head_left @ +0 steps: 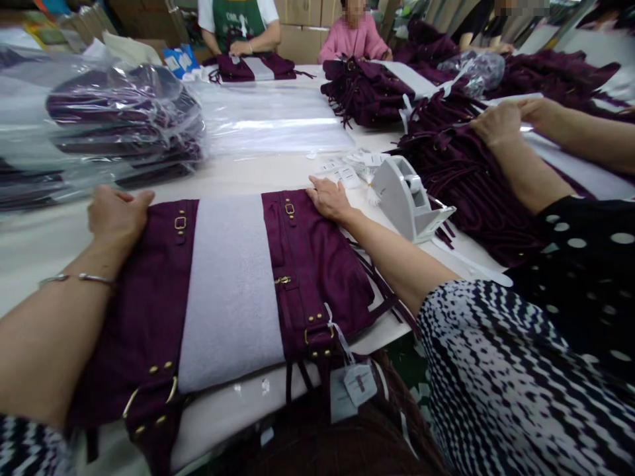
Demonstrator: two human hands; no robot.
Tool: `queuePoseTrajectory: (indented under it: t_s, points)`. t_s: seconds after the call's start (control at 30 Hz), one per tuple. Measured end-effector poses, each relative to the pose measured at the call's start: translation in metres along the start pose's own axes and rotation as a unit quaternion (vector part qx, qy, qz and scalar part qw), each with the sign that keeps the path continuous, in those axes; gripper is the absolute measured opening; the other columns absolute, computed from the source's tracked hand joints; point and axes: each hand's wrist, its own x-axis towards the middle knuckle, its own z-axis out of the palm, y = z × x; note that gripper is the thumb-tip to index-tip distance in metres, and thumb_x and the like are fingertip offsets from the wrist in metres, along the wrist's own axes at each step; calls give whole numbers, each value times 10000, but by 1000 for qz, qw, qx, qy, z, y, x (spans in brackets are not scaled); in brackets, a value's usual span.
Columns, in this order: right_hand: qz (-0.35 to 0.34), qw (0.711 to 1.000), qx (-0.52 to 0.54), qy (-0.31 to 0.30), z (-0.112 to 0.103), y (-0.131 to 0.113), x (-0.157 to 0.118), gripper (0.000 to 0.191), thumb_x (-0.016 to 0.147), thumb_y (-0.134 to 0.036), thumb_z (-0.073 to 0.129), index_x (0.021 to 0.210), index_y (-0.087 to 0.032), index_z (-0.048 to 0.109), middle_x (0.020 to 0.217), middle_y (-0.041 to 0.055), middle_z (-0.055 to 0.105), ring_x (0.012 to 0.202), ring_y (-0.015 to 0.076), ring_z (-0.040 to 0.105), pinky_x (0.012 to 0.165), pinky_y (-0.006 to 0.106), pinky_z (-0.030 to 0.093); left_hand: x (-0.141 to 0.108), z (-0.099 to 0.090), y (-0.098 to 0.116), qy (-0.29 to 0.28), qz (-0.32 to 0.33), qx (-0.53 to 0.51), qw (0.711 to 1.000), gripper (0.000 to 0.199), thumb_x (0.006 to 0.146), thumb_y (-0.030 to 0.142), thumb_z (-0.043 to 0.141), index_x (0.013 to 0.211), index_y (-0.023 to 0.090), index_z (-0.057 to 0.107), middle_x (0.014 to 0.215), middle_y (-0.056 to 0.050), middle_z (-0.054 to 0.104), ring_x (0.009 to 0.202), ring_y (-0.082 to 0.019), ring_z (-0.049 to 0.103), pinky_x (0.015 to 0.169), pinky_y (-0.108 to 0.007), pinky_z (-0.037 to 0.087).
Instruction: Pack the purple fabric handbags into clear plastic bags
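A purple handbag [317,264] lies flat before me, with brass buckles and rings and a pale grey sheet [228,291] around its middle. My left hand [119,215] is closed at the bag's far left corner, its fingertips partly hidden. At the far right edge, my right hand [327,197] grips the bag between thumb and fingers. White and clear hang tags [360,385] dangle by a string from the near right ring. The bag's straps hang over the table's near edge.
Plastic-wrapped purple bags [124,125] are stacked at left, beside clear plastic sleeves [272,119]. A tape dispenser [409,198] and loose tags [342,172] sit beyond my right hand. At right, a co-worker's hands [501,122] touch piled purple bags [476,178]. Other people work across the table.
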Motion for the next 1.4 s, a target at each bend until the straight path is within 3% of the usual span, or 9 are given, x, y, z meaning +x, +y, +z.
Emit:
queuePoseTrajectory:
  t_s: [0.1,0.23,0.37,0.47,0.63,0.87,1.03,1.17,1.4]
  points:
    - [13,1000,-24,0,-6,-7,5,592,1021,-467,315,1515,-144,357,1522,154,440,1438,326,313,1176,619,97,-11,1,11,-8,-45,7,999,673,909,595,425,1275,33,475,1292,-198,576,1122,-308,536,976,-568,418]
    - [-14,999,-30,39,-51,-35,-32,633,969,-409,484,1510,-106,357,1576,168,346,1478,343,226,1189,586,88,-24,-14,14,46,107,43,992,635,948,497,409,1375,26,403,1416,-241,451,1298,-384,417,1054,-611,335]
    - [-81,987,117,78,-108,-61,-156,351,977,-389,485,1250,-225,632,1280,71,654,1211,255,555,1063,421,388,-43,-46,19,112,158,2,981,572,910,403,496,1377,79,435,1407,-175,484,1307,-318,418,1111,-536,324]
    - [56,968,240,-47,-118,-55,-274,374,939,-508,532,752,-230,696,763,26,706,738,192,637,729,321,493,-88,-84,28,114,244,-58,961,464,896,371,493,1289,131,541,1326,-94,567,1268,-253,465,1133,-448,336]
    - [253,791,486,-272,-61,-35,-386,467,817,-621,650,981,-188,714,951,62,713,858,205,654,689,297,530,-209,-124,51,34,289,-178,940,281,917,465,477,1098,319,635,1141,26,669,1022,-216,637,992,-402,489]
    - [293,698,627,-184,-24,-74,-384,509,701,-611,775,823,-134,646,687,30,667,547,106,601,467,179,439,-338,-92,71,-101,359,-334,866,237,904,365,563,1096,486,634,968,14,732,940,-225,704,811,-395,605]
    - [262,548,757,-242,-67,-92,-381,426,760,-497,783,908,-125,636,686,19,645,456,66,558,428,159,446,-393,-57,86,13,486,-271,831,653,880,204,567,1485,360,378,1344,-103,613,1259,-256,572,995,-430,555]
    - [245,490,785,-289,-82,-109,-372,380,775,-467,773,850,-137,602,619,13,642,438,94,580,377,157,426,-384,-48,111,35,502,-294,813,515,913,177,542,1415,267,475,1478,-126,499,1444,-282,350,1149,-491,381]
    - [180,544,756,-315,-98,-97,-350,596,852,-718,526,813,-131,622,656,77,695,439,124,605,336,174,404,-313,-61,144,-344,363,-489,715,163,914,365,617,977,242,704,970,-23,724,982,-201,649,921,-347,469]
